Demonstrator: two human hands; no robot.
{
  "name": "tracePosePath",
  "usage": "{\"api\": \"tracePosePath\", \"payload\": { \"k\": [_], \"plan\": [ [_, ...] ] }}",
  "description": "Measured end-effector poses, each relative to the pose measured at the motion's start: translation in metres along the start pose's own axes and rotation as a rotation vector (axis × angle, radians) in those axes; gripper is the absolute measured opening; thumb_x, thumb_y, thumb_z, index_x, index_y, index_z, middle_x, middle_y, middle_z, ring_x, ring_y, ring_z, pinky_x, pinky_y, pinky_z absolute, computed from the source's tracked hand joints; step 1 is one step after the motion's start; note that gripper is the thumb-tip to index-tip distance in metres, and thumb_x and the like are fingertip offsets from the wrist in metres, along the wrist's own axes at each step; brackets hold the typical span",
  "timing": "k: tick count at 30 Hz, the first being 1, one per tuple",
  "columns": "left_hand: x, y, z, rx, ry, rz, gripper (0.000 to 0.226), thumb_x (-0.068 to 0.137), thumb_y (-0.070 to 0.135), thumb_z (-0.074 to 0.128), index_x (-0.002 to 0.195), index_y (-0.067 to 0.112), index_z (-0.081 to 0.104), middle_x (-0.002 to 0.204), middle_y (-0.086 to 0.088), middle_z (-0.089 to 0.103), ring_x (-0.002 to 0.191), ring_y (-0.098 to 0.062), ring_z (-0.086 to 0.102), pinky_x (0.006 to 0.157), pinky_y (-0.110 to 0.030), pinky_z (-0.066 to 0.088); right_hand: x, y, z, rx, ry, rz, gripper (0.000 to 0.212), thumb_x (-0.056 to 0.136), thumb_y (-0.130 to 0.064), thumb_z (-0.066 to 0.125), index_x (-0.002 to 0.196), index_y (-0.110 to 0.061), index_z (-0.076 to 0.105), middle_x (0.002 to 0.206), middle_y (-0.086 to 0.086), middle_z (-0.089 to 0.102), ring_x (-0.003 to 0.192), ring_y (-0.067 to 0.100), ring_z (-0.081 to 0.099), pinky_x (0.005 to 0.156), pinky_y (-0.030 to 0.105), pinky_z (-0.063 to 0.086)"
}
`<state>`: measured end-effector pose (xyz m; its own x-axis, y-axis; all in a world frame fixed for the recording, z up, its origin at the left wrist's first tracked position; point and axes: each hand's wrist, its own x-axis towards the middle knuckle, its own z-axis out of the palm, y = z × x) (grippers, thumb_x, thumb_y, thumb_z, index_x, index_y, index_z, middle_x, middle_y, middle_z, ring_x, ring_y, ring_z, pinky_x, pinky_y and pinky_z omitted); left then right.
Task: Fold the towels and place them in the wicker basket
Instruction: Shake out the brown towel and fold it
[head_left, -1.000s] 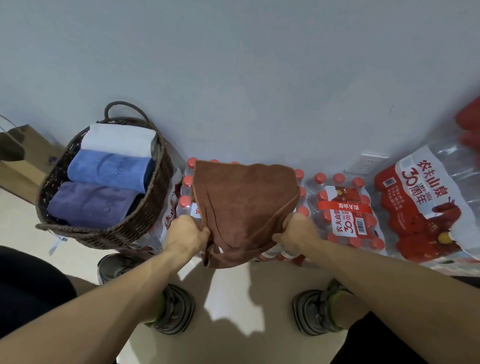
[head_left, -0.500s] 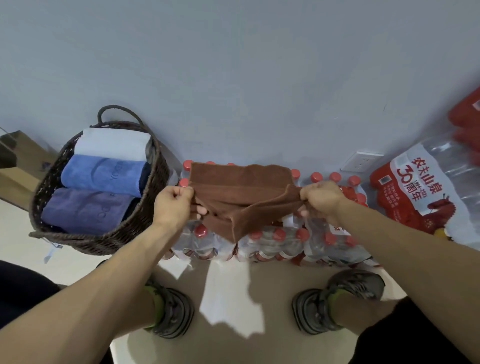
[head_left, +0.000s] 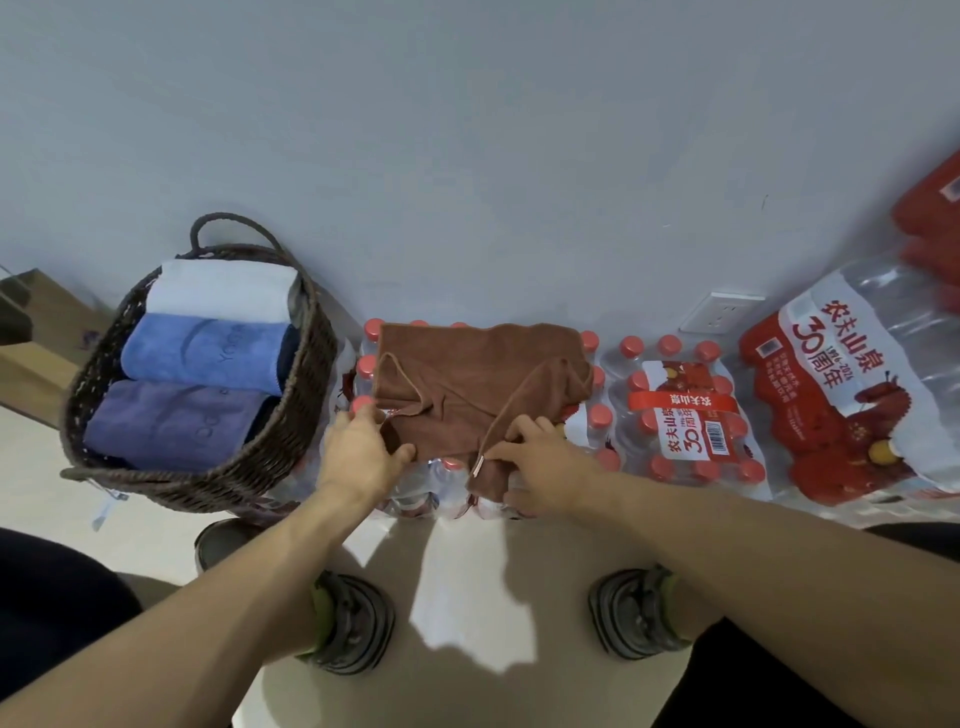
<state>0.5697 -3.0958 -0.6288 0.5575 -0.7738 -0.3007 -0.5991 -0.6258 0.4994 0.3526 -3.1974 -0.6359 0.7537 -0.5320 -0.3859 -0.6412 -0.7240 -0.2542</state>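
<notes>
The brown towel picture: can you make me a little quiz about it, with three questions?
1. True or false: the brown towel lies on bottled water packs.
2. How many folded towels are in the wicker basket?
3. Which hands hold the brown towel? A) left only B) right only C) both

Key: 1 true. 2 three. 3 C, the left hand and right hand each grip its near edge.

Shrink-wrapped water bottle packs (head_left: 685, 410), wall socket (head_left: 722, 312), maybe cardboard box (head_left: 36, 332).
</notes>
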Motion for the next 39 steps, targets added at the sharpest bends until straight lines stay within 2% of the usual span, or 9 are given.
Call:
{"api": "tracePosePath", "payload": {
  "k": [8, 14, 19, 23, 29, 32, 34, 36, 39],
  "plan": [
    [0.001, -0.011, -0.004, -0.055, -0.027, 0.014, 0.012, 0.083, 0.021, 0.076, 0.081, 0.014, 0.066, 0.080, -0.001, 0.069, 0.081, -0.021, 0.067, 0.072, -0.025, 0.048, 0.001, 0.002, -0.018, 0.085, 0.005, 0.090, 0.021, 0.083, -0.010, 0.063, 0.100, -0.022, 0.064, 0.101, -0.004, 0.051, 0.093, 0.021, 0.057, 0.083, 0.032, 0.050],
    [0.013, 0.013, -0.031, -0.607, -0.060, -0.090, 0.017, 0.081, 0.004, 0.077, 0.082, 0.007, 0.061, 0.074, -0.009, 0.070, 0.054, -0.008, 0.065, 0.050, -0.016, 0.050, -0.003, 0.005, -0.068, 0.148, -0.205, 0.229, 0.007, 0.080, -0.012, 0.065, 0.078, -0.010, 0.072, 0.078, 0.008, 0.070, 0.072, 0.022, 0.066, 0.070, 0.033, 0.061],
    [0.012, 0.034, -0.060, -0.935, 0.003, -0.102, 0.022, 0.085, 0.003, 0.072, 0.101, 0.003, 0.057, 0.076, -0.015, 0.072, 0.051, -0.018, 0.066, 0.050, -0.026, 0.057, -0.020, 0.017, -0.111, 0.348, -0.083, 0.260, 0.046, 0.087, -0.040, 0.070, 0.063, -0.002, 0.061, 0.053, -0.003, 0.052, 0.048, 0.007, 0.050, 0.053, 0.021, 0.041],
    [0.008, 0.042, -0.076, -0.619, 0.081, 0.028, 0.008, 0.087, 0.017, 0.072, 0.090, 0.013, 0.066, 0.074, -0.011, 0.073, 0.055, -0.022, 0.068, 0.050, -0.025, 0.057, -0.031, 0.008, -0.131, 0.815, 0.182, 0.169, 0.035, 0.080, -0.016, 0.078, 0.055, -0.003, 0.057, 0.087, -0.013, 0.074, 0.088, -0.004, 0.067, 0.079, 0.021, 0.049],
    [-0.004, 0.053, -0.090, -0.043, 0.089, 0.208, 0.027, 0.091, 0.039, 0.062, 0.108, 0.018, 0.064, 0.108, -0.002, 0.064, 0.104, -0.020, 0.062, 0.088, -0.031, 0.047, -0.037, -0.017, -0.152, 1.047, 0.360, 0.072, 0.023, 0.072, -0.004, 0.085, 0.068, -0.015, 0.064, 0.071, 0.016, 0.069, 0.069, 0.019, 0.065, 0.071, 0.032, 0.055],
    [-0.030, 0.078, -0.092, -0.324, -0.118, 0.453, 0.038, 0.088, 0.046, 0.065, 0.117, 0.022, 0.064, 0.111, 0.013, 0.066, 0.100, -0.003, 0.063, 0.091, -0.021, 0.049, -0.039, -0.030, -0.156, 1.005, 0.346, -0.006, 0.024, 0.067, -0.007, 0.089, 0.073, -0.016, 0.068, 0.071, 0.005, 0.069, 0.065, 0.016, 0.062, 0.067, 0.024, 0.055],
    [-0.043, 0.093, -0.089, -0.553, -0.291, 0.486, 0.023, 0.090, 0.035, 0.065, 0.106, 0.019, 0.068, 0.087, 0.014, 0.071, 0.076, 0.001, 0.065, 0.071, -0.017, 0.052, -0.040, -0.035, -0.158, 0.981, 0.339, -0.033, 0.025, 0.065, -0.007, 0.090, 0.072, -0.020, 0.069, 0.069, -0.001, 0.070, 0.062, 0.011, 0.062, 0.064, 0.020, 0.055],
    [-0.050, 0.102, -0.089, -0.663, -0.317, 0.470, 0.016, 0.092, 0.030, 0.064, 0.093, 0.014, 0.068, 0.065, 0.008, 0.059, 0.054, -0.010, 0.050, 0.053, -0.026, 0.042, -0.042, -0.035, -0.163, 0.954, 0.367, -0.009, 0.026, 0.062, -0.010, 0.092, 0.069, -0.021, 0.069, 0.066, -0.005, 0.069, 0.058, 0.008, 0.060, 0.061, 0.019, 0.052],
    [-0.055, 0.108, -0.096, -0.801, -0.410, 0.429, 0.031, 0.085, 0.038, 0.065, 0.095, 0.009, 0.066, 0.067, -0.010, 0.051, 0.058, -0.024, 0.043, 0.059, -0.037, 0.038, -0.044, -0.031, -0.171, 0.962, 0.450, 0.055, 0.033, 0.051, -0.024, 0.096, 0.065, -0.023, 0.067, 0.064, 0.005, 0.067, 0.057, 0.015, 0.061, 0.059, 0.031, 0.052]
  ]
}}
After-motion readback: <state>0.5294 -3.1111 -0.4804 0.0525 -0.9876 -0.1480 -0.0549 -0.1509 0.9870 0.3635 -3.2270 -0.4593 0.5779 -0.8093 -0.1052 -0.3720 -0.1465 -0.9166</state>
